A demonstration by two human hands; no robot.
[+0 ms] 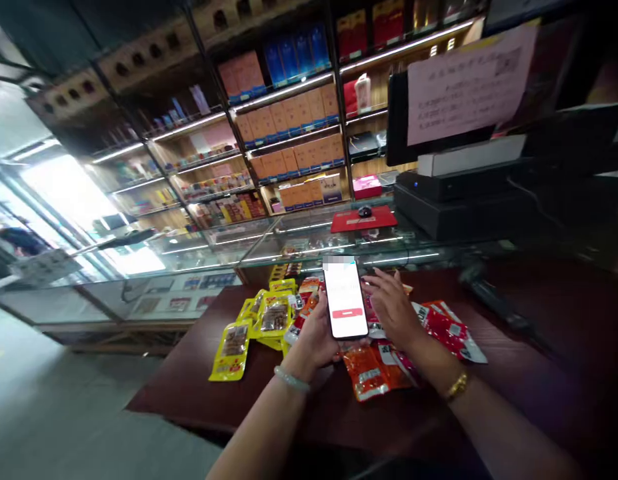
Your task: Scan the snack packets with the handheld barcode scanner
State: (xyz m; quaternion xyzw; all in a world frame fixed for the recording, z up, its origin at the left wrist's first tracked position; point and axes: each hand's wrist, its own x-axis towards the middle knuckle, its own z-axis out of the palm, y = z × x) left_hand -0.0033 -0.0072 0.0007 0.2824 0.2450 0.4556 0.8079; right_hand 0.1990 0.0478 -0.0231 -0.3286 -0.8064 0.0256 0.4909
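Observation:
A smartphone [345, 300] with a lit white screen and a red button is held upright over the counter. My left hand [316, 337] is wrapped round its lower left side and back. Beside the phone's right edge hovers my right hand [393, 307], fingers apart and holding nothing. Yellow snack packets [231, 350] lie in a loose pile left of the phone. Under and right of my hands are an orange snack packet [371, 373] and red snack packets [446, 327]. The phone and hands hide part of the pile.
The packets lie on a dark red-brown counter [189, 373]. At the right lies a black handheld scanner [503, 303]. Behind are a glass display case [259, 250], a mouse [365, 211] on a red mat, and a monitor with a pink paper sign [469, 87]. Stocked shelves [293, 120] line the wall.

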